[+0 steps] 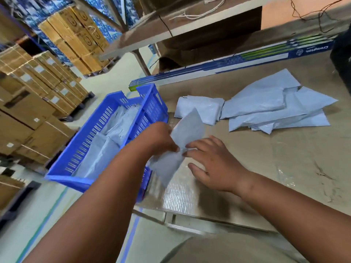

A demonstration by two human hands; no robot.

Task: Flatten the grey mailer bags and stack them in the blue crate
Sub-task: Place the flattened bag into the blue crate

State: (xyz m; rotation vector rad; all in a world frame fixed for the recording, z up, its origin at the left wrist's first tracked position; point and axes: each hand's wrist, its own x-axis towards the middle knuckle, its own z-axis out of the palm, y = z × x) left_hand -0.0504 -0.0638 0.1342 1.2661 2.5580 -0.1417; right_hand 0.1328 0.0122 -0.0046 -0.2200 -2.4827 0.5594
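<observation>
Grey mailer bag pinched by the left hand, right hand flat on it, fingers released; "Crompton" reads on the long box

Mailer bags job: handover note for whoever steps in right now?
Left hand pinches one grey mailer bag at the table edge; right hand lies flat on it, fingers straight.
Blue crate at the table's left already holds several flattened bags.
Loose pile still on the table, unflattened.
Left: finish this bag, crate it, then work through the pile.
</observation>
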